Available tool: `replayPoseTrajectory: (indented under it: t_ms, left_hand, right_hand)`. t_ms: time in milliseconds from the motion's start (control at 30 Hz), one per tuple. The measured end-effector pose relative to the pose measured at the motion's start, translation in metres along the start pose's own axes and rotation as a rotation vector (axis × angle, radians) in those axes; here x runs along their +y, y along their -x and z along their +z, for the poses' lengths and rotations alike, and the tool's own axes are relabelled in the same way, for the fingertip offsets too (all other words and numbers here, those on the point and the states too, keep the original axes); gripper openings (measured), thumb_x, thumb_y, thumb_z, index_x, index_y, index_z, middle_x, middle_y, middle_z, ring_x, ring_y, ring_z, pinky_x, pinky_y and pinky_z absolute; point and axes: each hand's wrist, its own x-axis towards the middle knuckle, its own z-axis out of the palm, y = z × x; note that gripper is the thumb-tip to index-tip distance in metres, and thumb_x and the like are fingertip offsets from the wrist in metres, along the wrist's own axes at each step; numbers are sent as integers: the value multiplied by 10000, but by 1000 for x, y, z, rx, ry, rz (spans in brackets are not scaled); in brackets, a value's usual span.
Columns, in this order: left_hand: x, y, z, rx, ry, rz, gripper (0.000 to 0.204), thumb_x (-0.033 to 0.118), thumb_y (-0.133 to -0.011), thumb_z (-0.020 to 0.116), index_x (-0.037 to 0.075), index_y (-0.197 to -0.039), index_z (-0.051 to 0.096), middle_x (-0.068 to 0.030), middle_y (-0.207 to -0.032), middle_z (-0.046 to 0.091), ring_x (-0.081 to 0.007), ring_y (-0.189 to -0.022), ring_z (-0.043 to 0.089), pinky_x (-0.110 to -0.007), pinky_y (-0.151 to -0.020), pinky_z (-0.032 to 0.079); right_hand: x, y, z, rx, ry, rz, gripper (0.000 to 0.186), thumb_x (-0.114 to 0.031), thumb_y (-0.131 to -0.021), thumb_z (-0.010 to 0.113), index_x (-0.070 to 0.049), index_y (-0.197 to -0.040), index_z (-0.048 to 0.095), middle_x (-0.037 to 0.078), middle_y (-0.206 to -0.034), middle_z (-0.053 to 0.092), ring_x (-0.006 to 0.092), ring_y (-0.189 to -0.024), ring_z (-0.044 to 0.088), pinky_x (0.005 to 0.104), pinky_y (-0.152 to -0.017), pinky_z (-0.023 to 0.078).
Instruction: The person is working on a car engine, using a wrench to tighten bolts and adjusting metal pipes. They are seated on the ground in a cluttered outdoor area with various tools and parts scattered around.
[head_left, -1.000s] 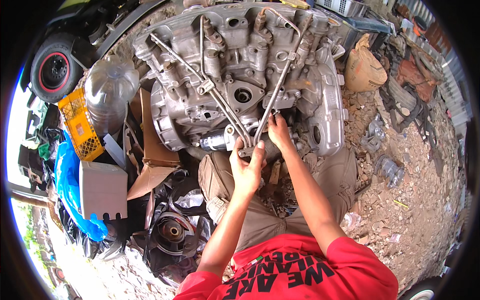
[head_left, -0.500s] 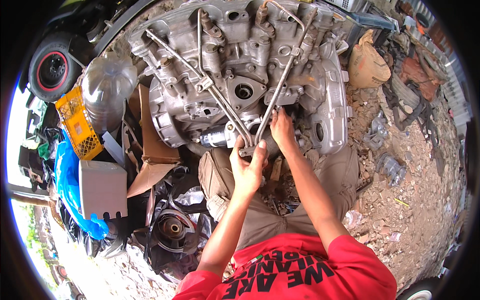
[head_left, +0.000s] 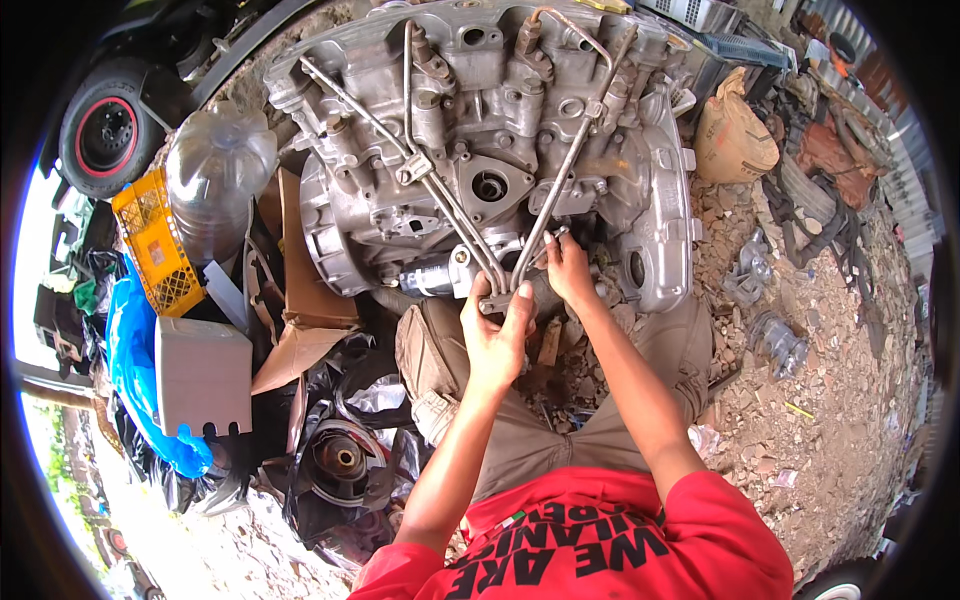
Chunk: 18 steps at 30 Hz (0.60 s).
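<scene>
Left hand (head_left: 492,345): thumb and fingers pinching the gathered lower ends of the metal pipes (head_left: 566,172), at the small end block (head_left: 498,304).
Right hand (head_left: 572,277): fingers bent, tips slightly parted, close beside the lower part of the right-hand pipe; whether they grip anything, I cannot tell.
Metal pipes: spread in a V across the near side of the engine (head_left: 470,128), upper ends by its top, lower ends just in front of it.
Pipe clamp (head_left: 414,169): around the left-hand pipes.
Since half a second ago: right hand drawn slightly lower, toward the person, its fingertips more parted; left hand's hold and the pipes' V unchanged.
</scene>
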Motion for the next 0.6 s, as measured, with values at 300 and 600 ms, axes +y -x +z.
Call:
replayPoseTrajectory:
  t_ms: [300,600]
  left_hand:
    - [-4,0,1,58,-12,-1,322,151,-919,678,0,-1131,489,27,-702,556,-39,-549,475,-200,-483,391]
    - [0,1,5,68,-11,-7,323,158,-910,692,8,-1121,498,25,-710,565,-38,-542,473,-193,-479,385]
  right_hand:
    - [-2,-19,7,-94,-589,104,318,-241,-1016,514,76,-992,538,97,-812,596,163,-633,650,295,-561,584]
    - [8,-26,10,-118,-418,116,351,-262,-1006,532,76,-917,568,129,-737,634,197,-581,673,313,-534,559]
